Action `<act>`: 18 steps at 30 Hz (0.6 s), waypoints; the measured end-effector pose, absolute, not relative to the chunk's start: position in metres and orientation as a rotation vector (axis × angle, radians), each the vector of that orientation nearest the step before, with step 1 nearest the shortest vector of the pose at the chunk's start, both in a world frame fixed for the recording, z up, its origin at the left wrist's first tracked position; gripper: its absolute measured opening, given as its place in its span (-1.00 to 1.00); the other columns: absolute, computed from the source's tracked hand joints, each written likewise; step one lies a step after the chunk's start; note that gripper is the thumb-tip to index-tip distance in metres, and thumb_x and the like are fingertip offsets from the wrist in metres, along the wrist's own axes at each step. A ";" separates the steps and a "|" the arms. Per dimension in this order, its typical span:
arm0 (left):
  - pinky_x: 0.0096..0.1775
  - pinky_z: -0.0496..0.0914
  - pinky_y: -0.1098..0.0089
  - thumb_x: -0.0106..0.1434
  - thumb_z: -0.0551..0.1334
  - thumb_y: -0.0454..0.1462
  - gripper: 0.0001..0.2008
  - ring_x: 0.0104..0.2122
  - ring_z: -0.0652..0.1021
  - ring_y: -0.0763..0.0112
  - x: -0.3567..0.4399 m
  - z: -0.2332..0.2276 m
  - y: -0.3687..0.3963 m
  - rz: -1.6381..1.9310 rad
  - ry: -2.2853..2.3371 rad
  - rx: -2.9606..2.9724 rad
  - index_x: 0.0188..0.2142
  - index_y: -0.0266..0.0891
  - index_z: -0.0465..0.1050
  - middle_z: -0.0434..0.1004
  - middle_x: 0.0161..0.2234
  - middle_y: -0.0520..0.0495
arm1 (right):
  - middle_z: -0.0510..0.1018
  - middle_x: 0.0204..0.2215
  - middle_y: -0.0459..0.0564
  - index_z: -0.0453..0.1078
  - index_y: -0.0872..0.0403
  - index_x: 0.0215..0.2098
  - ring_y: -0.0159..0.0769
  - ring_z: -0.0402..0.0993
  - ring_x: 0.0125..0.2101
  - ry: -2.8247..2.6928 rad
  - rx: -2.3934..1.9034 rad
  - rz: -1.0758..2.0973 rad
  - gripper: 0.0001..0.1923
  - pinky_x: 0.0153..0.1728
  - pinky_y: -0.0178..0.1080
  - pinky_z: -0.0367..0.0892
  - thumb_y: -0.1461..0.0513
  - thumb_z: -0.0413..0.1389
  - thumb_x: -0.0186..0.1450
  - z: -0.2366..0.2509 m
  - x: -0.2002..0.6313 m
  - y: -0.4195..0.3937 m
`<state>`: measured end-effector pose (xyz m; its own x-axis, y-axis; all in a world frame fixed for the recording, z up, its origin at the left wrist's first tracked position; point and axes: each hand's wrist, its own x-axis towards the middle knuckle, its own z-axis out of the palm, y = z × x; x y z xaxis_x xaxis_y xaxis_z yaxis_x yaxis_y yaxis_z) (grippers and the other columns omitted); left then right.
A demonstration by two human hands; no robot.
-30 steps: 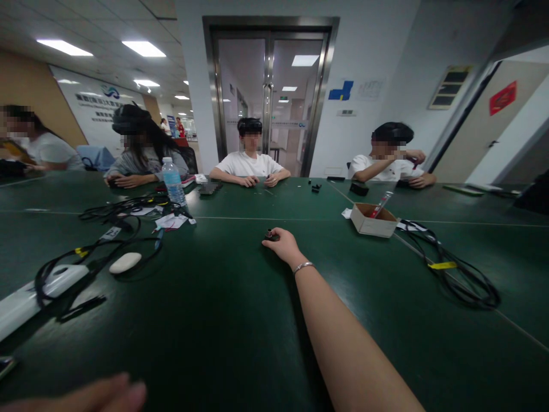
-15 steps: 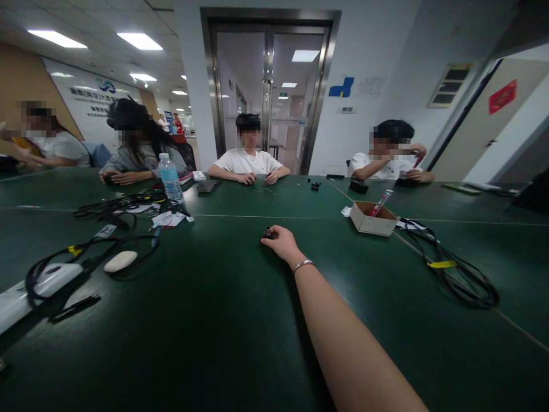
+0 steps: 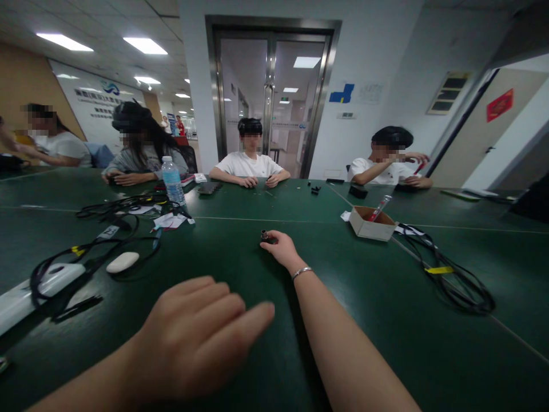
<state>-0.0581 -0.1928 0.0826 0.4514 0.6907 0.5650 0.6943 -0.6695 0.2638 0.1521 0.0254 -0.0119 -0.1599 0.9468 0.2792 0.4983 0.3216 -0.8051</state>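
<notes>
Green tabletop [image 3: 240,366] under both your hands — your right hand [image 3: 281,247] pinches a small dark cylinder [image 3: 265,235]; your left hand [image 3: 195,329] hovers near you, fingers loosely spread.

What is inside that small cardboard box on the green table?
A red-tipped, pen-like tube sticks out of the cardboard box, leaning on its far rim. The near wall hides the bottom, so anything else inside cannot be seen.
</notes>
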 end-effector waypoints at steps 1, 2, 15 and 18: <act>-0.28 0.44 0.26 0.15 0.13 -0.18 -0.70 -0.45 0.49 0.32 -0.050 0.089 -0.173 -0.930 -1.270 -2.707 -0.10 0.09 0.43 0.49 -0.45 -0.04 | 0.52 -0.35 -0.07 0.48 0.06 -0.21 -0.36 0.38 -0.44 -1.799 -1.284 0.687 -0.72 -0.36 -0.30 0.28 0.21 0.23 0.08 -0.012 0.152 0.025; -0.23 0.42 0.26 0.17 0.10 -0.20 -0.67 -0.40 0.50 0.30 -0.041 0.093 -0.151 -0.843 -1.293 -2.712 -0.06 0.04 0.41 0.50 -0.40 -0.07 | 0.52 -0.36 -0.08 0.49 0.06 -0.21 -0.35 0.38 -0.43 -1.807 -1.276 0.663 -0.73 -0.34 -0.30 0.28 0.22 0.23 0.09 -0.012 0.151 0.024; -0.11 0.31 0.30 0.26 0.05 -0.26 -0.77 -0.18 0.45 0.26 0.023 0.038 0.001 -1.109 -1.800 -2.532 -0.15 -0.19 0.41 0.38 -0.19 -0.15 | 0.38 -0.37 -0.04 0.48 0.13 -0.24 -0.39 0.35 -0.50 -1.765 -1.399 0.547 -0.76 -0.46 -0.33 0.30 0.29 0.19 0.09 -0.006 0.152 0.022; -0.13 0.33 0.30 0.22 0.08 -0.32 -0.82 -0.23 0.45 0.30 0.025 0.030 0.004 -1.269 -1.850 -2.509 -0.24 -0.21 0.43 0.41 -0.23 -0.13 | 0.39 -0.35 -0.03 0.49 0.13 -0.26 -0.42 0.36 -0.54 -1.722 -1.399 0.583 -0.77 -0.50 -0.35 0.31 0.30 0.18 0.08 -0.006 0.153 0.021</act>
